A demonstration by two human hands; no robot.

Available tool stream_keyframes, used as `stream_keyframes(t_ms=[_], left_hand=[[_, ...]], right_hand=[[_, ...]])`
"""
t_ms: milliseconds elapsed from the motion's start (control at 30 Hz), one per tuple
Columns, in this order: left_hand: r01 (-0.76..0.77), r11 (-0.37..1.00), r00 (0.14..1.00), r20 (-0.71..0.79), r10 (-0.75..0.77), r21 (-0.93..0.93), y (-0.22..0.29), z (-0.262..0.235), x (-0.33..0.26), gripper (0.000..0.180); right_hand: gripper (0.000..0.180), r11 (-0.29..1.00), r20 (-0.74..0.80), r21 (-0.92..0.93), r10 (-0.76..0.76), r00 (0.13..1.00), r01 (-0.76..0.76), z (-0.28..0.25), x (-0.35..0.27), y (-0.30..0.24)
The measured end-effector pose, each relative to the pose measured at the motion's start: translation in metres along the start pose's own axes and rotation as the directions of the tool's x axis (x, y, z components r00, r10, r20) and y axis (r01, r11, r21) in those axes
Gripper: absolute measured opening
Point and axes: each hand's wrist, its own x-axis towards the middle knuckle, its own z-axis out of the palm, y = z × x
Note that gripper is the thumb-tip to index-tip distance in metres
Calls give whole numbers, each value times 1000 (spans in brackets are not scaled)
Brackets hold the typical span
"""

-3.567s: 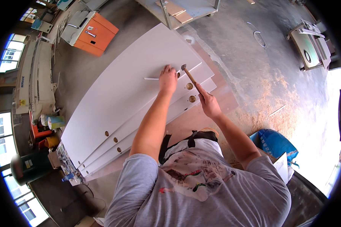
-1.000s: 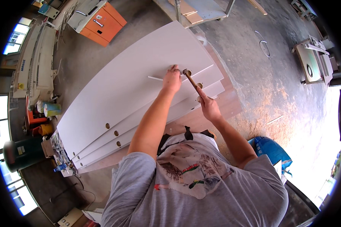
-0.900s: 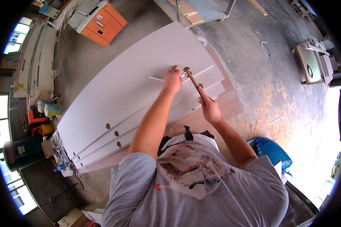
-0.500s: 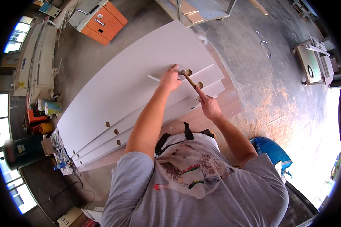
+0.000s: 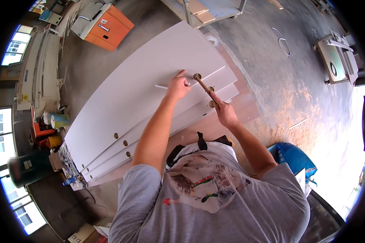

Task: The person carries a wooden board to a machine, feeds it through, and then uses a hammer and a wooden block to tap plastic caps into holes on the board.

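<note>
My right hand [image 5: 226,114] grips a hammer [image 5: 204,84] by its wooden handle. The hammer's head is over or against a round hole near the right end of the top white panel [image 5: 142,77]. My left hand [image 5: 178,86] rests low over the same panel, just left of the hammer head, with its index finger pointing forward. A thin white strip [image 5: 161,86] pokes out on both sides of its closed fingers. Beneath the top panel, more white panels are stacked in steps toward me, with round holes near both ends.
An orange cabinet [image 5: 109,30] stands beyond the panels, beside a metal cart [image 5: 219,10] carrying boards. Sawdust [image 5: 288,105] covers the floor at right, near a blue bag [image 5: 294,158]. Buckets [image 5: 60,120] and a long machine [image 5: 38,73] line the left.
The hammer head has shifted slightly relative to the hole at the panel's right end. My left hand keeps nearly the same place, and the whole view has turned a little.
</note>
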Motion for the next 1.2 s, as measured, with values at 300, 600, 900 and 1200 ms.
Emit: stream_keyframes(t_ms=[300, 600, 900, 1200], left_hand=[[-52, 955, 988, -121, 91, 292, 67, 85, -6, 11], [14, 945, 993, -114, 25, 327, 78, 89, -7, 11], [13, 940, 994, -102, 23, 341, 80, 90, -7, 13], [-99, 922, 981, -116, 153, 375, 60, 84, -12, 12]], right_hand=[[54, 995, -174, 84, 76, 982, -62, -32, -51, 34], [55, 984, -21, -33, 174, 985, -174, -32, -63, 31], [56, 999, -142, -33, 18, 990, -23, -29, -61, 31], [55, 995, -92, -71, 62, 994, -69, -29, -57, 32]])
